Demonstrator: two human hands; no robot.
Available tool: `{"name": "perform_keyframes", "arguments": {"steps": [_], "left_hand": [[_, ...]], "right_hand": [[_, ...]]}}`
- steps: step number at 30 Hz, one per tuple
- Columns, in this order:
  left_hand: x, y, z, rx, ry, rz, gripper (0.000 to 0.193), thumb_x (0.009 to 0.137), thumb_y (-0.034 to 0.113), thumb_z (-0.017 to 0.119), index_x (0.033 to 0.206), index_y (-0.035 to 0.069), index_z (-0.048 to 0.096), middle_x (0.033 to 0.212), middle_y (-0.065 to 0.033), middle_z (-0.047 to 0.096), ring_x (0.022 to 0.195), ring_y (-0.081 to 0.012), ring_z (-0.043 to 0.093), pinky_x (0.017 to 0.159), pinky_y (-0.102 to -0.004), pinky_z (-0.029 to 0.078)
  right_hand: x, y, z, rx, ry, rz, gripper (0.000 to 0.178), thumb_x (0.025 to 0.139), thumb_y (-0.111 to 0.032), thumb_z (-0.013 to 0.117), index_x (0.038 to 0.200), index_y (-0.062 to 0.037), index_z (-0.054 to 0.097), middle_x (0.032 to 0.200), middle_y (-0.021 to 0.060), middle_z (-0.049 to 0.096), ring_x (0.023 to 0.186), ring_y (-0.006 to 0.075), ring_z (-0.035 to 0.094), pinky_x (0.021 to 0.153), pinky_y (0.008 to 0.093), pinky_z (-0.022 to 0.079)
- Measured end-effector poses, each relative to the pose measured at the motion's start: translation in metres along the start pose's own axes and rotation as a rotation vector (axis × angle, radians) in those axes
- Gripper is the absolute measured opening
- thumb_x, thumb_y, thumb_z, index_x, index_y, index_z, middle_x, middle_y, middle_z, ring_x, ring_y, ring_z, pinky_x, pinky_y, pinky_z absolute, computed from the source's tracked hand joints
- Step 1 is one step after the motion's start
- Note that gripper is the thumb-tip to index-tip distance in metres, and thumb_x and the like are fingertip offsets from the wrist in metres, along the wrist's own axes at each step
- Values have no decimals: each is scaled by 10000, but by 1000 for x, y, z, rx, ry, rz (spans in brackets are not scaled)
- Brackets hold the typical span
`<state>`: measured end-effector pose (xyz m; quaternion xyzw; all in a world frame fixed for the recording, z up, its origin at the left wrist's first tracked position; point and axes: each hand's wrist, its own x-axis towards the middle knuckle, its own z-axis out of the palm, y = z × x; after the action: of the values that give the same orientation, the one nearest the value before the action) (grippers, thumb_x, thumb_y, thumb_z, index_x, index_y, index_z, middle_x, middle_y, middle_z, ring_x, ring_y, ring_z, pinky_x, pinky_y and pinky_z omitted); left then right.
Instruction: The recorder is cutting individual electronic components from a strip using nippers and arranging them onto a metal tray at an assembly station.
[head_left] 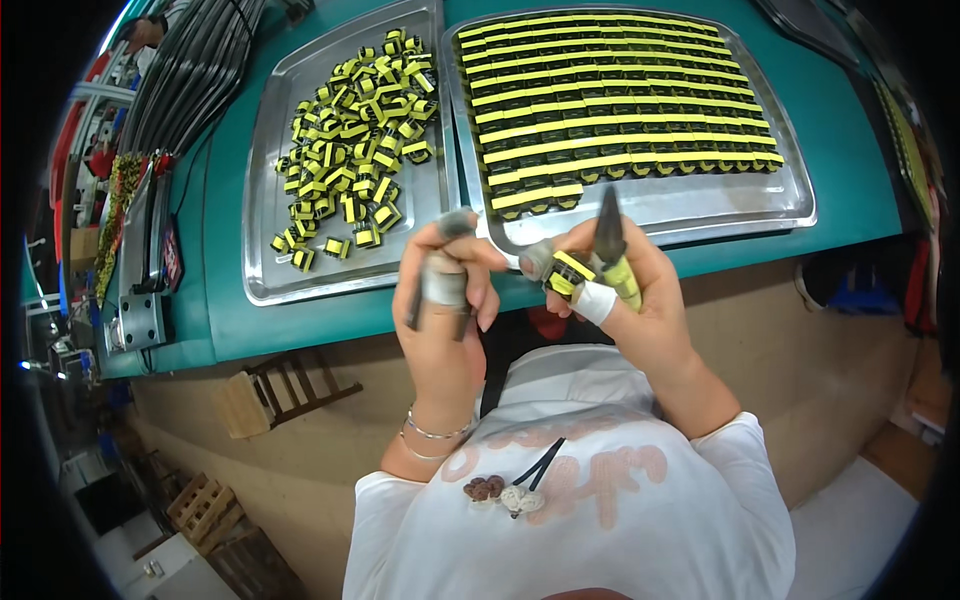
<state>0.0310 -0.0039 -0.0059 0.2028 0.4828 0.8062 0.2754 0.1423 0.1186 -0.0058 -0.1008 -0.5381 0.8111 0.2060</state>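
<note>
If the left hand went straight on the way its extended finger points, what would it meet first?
Probably the right hand, at its grey-covered fingertip beside the yellow-and-black part it grips; the left hand is blurred and depth is unclear.

In the right hand I see a yellow and black part, and a tool with a dark tip and a yellow-green handle. Beyond this hand, the rows of parts make yellow and black stripes on a silver tray. Beyond the left hand, the pile is speckled in the same colours. Below both hands, the shirt is white with a pale pink pattern.
</note>
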Motion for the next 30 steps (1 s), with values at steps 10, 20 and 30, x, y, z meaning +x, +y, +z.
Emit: {"name": "perform_keyframes", "arguments": {"steps": [10,20,30], "left_hand": [[9,0,26,-387,-97,8,901,831,656,441,1401,-6,224,1436,-250,260,1345,-337,267,1123,-444,190],[6,4,30,-152,-100,18,1005,796,792,244,1451,38,129,1483,-202,207,1372,-322,226,1129,-421,133],[5,-5,32,-101,-87,58,950,836,745,237,1442,20,144,1467,-229,226,1365,-342,238,1129,-438,145]], "right_hand": [[10,3,13,-473,-4,-342,316,711,88,650,1014,12,607,996,102,588,798,141,568,671,249,458],[9,1,20,-625,30,-434,409,611,146,614,986,-17,632,945,111,595,769,168,585,650,263,468],[10,0,11,-703,4,-427,443,565,129,632,979,-30,644,920,110,597,757,208,587,648,280,466]]}}
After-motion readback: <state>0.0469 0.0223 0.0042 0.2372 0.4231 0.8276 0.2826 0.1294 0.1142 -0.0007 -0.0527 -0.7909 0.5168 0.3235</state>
